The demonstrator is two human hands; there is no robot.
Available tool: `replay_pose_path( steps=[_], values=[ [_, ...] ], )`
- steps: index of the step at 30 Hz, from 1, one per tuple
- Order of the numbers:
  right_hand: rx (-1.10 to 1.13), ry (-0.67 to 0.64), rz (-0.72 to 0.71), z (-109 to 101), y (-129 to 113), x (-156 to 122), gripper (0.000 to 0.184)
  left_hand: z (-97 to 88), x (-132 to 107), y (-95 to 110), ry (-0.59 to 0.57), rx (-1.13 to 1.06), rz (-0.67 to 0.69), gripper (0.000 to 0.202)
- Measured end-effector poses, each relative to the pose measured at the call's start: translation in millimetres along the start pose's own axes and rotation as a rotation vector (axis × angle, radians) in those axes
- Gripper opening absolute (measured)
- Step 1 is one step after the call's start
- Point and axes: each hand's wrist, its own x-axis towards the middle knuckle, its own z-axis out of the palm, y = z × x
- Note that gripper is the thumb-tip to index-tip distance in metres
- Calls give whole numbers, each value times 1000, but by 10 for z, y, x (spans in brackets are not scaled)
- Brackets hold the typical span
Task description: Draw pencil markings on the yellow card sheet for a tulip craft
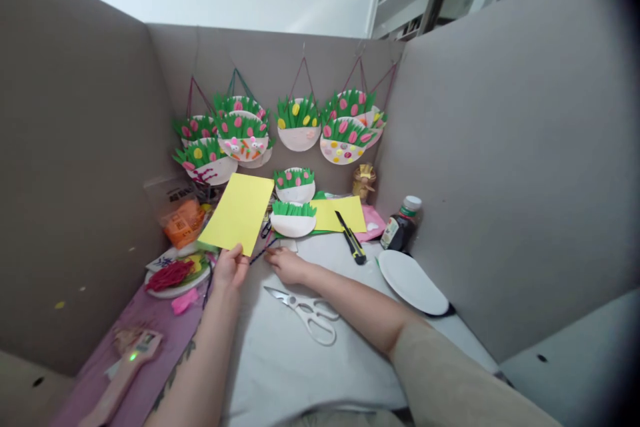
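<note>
My left hand [233,268] pinches the lower edge of a sheet of yellow paper [243,213], held up tilted above the table. My right hand [289,265] lies low over the white cloth, its fingers drawn together beside a dark twisted cord [258,255]; whatever is between the fingertips is hidden. White-handled scissors [305,312] lie partly spread below my right forearm. A black and yellow utility knife [351,240] rests with its blade end over another yellow sheet [340,213]. Behind my right hand stands a half paper plate [294,222] with green paper grass.
Grey panels [500,147] enclose the table on three sides. Decorated paper-plate baskets [299,133] hang on the back panel. At right are a dark bottle [401,225] and a white plate [413,282]; at left, a plate with red strands [173,275] and a glue gun [125,367].
</note>
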Motion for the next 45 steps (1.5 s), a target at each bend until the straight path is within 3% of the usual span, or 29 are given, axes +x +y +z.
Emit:
replay_pose_path(
  steps=[3,7,10,14,19,22,25,28,32,33,36,38,41,45],
  values=[
    [20,41,47,-95,38,-249,36,33,-14,29,40,2,-16,51],
    [92,92,248,-318,73,-985,38,61,-34,31,24,-42,-17,48],
    [-53,163,450,-482,99,-1502,45,62,-43,14,-5,-79,-12,47],
    [-319,280,807,-622,212,-1892,41,35,-26,-20,-33,-76,-11,49],
    [-389,139,1104,-692,443,-2155,69,-6,20,-51,-36,-50,-3,47],
    [-321,44,1124,-653,513,-2284,60,-12,26,-55,-47,-57,-5,47],
    [-298,64,1132,-594,423,-2296,55,-9,17,-57,-57,-75,0,49],
    [-298,123,1019,-547,190,-2181,58,-2,8,-55,-42,-72,3,50],
    [-78,15,618,-544,51,-2084,66,16,-5,-31,-7,-37,10,49],
    [-58,39,648,-559,97,-2109,66,23,-10,-24,2,-28,10,50],
    [-252,201,1048,-605,365,-2305,60,43,-19,-14,10,-15,5,53],
    [-345,141,1261,-596,546,-2465,61,49,-20,-21,-2,-19,4,55],
    [-370,21,1327,-496,676,-2612,64,49,-16,-42,-14,-20,0,53],
    [-374,-4,1322,-341,619,-2621,72,47,-12,-54,-12,-11,5,51]
  ],
)
